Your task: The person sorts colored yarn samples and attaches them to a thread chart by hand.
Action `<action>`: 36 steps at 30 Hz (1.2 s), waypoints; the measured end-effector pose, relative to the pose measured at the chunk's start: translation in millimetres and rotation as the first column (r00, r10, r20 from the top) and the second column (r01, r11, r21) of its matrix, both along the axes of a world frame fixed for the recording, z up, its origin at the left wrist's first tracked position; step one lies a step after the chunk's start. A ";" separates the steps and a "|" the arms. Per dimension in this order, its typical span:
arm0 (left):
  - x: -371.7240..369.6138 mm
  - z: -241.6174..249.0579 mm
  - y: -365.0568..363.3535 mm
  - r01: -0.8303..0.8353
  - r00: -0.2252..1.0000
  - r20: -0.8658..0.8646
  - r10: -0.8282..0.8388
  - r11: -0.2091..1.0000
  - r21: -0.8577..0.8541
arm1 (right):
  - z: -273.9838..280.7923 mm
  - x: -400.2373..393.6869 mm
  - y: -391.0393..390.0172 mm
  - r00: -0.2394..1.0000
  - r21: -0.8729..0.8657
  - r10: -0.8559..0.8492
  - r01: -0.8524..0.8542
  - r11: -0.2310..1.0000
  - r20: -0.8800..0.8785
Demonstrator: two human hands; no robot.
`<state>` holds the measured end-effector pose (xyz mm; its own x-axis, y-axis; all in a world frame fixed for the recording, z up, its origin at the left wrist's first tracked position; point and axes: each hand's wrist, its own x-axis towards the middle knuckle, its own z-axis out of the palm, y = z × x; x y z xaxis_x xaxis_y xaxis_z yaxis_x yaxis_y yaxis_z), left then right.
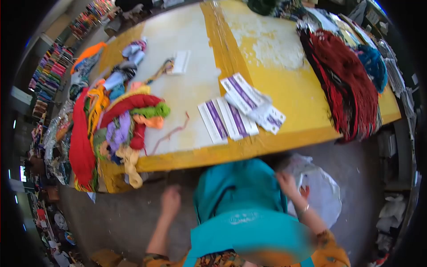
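Note:
My left hand [171, 200] hangs below the table's front edge, left of my teal apron [242, 196], its fingers smeared by motion. On the other side, my right hand [287, 183] is right at the apron's edge, a bracelet on the wrist; its fingertips are blurred against the cloth. Beside that hand a white plastic bag [327, 189] lies low, with a small red thing [304, 191] showing against it. Printed white and purple cards [231, 118] lie near the front edge of the yellow-and-white table [187, 155], some overlapping.
Yarn skeins [118, 131] in many colours pile up at the table's left. A dark red yarn bundle [344, 75] drapes over its right edge. One red strand [169, 133] trails across the top. A white card [180, 62] lies further back. Shelves of coloured yarn [51, 73] stand far left.

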<state>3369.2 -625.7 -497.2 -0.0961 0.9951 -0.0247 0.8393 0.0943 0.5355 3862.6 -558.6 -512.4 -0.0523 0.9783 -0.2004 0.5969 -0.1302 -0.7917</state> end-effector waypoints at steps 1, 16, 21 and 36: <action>-5.7 -75.2 -32.7 -0.019 0.992 0.120 0.044 0.978 -0.207 | -60.7 22.1 -30.1 0.999 -0.197 -0.050 0.052 0.979 0.016; 23.0 -130.4 -8.5 -0.036 0.847 0.177 0.501 0.385 -0.922 | -191.0 55.5 -23.6 0.965 -0.665 -0.162 0.259 0.700 0.205; 19.6 -112.8 44.3 -0.077 0.824 0.144 0.547 0.361 -0.929 | -175.4 49.3 28.4 0.961 -0.697 -0.145 0.271 0.664 0.236; -10.1 -140.2 -30.5 0.033 0.846 0.325 0.423 0.567 -0.823 | -204.8 60.3 73.5 0.925 -0.242 0.098 -0.007 0.970 0.368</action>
<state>3359.1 -656.2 -637.4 -0.0356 0.5061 -0.8617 0.4280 0.7869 0.4445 3922.9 -485.1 -717.2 0.0214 0.8997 -0.4360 0.8544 -0.2430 -0.4594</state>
